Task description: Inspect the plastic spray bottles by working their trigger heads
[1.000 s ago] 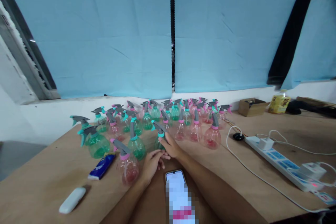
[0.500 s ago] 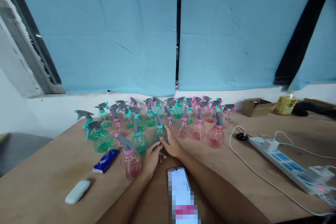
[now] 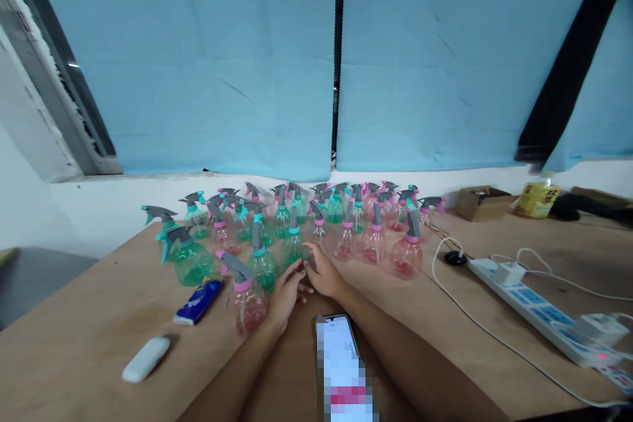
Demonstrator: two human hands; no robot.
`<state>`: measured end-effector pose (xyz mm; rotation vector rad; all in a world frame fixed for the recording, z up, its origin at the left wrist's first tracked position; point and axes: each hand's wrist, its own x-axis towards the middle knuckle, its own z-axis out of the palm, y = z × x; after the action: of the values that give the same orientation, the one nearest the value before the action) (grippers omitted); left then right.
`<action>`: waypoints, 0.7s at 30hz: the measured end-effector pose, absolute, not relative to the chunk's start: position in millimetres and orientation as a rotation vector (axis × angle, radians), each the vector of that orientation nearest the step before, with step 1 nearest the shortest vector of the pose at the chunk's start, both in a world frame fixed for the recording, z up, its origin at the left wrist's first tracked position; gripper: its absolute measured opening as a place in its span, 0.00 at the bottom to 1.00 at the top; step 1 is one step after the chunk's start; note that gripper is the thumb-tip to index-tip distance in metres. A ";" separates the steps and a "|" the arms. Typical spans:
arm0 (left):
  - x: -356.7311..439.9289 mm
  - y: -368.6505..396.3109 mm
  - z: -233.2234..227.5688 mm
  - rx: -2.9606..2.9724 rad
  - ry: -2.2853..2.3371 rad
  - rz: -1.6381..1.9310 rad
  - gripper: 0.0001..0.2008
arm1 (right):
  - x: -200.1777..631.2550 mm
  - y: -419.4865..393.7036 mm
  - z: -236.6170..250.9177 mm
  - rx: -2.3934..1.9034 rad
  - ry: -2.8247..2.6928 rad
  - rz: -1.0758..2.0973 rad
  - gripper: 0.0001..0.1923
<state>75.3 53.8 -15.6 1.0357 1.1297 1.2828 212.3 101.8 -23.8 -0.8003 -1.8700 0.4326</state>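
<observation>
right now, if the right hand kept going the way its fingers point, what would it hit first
Probably the green bottle just ahead of the right hand, whose fingertips look at or near its base; depth is unclear.

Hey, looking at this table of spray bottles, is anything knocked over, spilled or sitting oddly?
Nothing looks spilled or broken. One pink spray bottle by the left hand leans toward the camera, while the others behind it stand upright. A phone lies between the forearms, and cables trail loosely from the power strip across the table.
</observation>
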 end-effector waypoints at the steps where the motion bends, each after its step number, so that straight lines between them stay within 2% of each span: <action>1: 75.1 53.9 -16.0 1.043 1.133 1.287 0.25 | 211.9 102.5 -24.4 -0.797 -1.873 0.427 0.26; 12: 75.8 53.5 -19.3 1.107 1.226 1.309 0.18 | 209.7 102.0 -23.3 -0.778 -1.816 0.444 0.32; 18: 74.9 51.8 -16.9 1.250 1.243 1.106 0.12 | 203.9 84.3 13.5 -0.714 -1.640 0.328 0.15; 21: 75.6 49.0 -17.6 1.285 1.297 1.108 0.13 | 184.4 77.9 30.0 -0.709 -1.704 0.466 0.13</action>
<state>75.6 49.0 -17.6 1.2850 1.2969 1.1083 184.4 77.9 30.0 -0.7089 -1.7043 0.4663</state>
